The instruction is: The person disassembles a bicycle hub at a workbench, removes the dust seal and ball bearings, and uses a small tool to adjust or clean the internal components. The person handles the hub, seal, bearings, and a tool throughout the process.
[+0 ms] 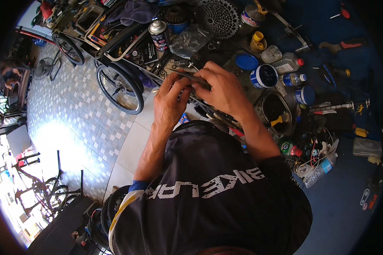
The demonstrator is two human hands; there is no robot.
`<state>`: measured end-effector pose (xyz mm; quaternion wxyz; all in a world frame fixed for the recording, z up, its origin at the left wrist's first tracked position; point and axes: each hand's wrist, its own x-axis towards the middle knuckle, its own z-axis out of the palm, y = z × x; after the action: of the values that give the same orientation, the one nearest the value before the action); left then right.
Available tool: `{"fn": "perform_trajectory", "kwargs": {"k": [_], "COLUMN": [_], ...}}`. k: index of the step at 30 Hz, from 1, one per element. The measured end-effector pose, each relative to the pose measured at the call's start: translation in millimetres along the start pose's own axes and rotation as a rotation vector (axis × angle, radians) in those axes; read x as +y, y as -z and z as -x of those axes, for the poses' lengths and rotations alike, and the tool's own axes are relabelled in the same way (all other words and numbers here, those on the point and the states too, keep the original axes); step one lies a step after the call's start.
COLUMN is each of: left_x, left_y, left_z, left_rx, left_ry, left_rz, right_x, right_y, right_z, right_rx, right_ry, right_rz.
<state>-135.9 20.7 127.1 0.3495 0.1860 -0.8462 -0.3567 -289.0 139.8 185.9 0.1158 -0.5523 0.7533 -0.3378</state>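
Seen from above, a person's 2 bare hands meet just ahead of a black shirt (225, 157). The left hand (169, 98) and right hand (223, 87) have fingers bent inward, seemingly pinching a thin dark strip (186, 75) between them; its exact kind is too small to tell. Beyond stand a spray can (158, 35) and a large sprocket (220, 18); an open tub (266, 76) is at right. Good handling probably calls for light, even pressure from both sides, with steady wrists and fingertips off the strip's edges.
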Motion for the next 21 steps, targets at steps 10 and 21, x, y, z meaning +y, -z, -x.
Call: {"fn": "perform_trajectory", "kwargs": {"k": [10,21], "left_x": [-9,-26], "left_y": [-4,-6], "left_z": [2,0], "left_rx": [0.032,0.014], "left_ry": [0.124,0.344], "left_rz": [0.300,0.778], "right_x": [3,16], "right_y": [4,31], "right_z": [-1,30], "right_rx": [0.028,-0.030], "right_ry": [-0.068,0.043], "right_rz": [-0.191,0.056]}}
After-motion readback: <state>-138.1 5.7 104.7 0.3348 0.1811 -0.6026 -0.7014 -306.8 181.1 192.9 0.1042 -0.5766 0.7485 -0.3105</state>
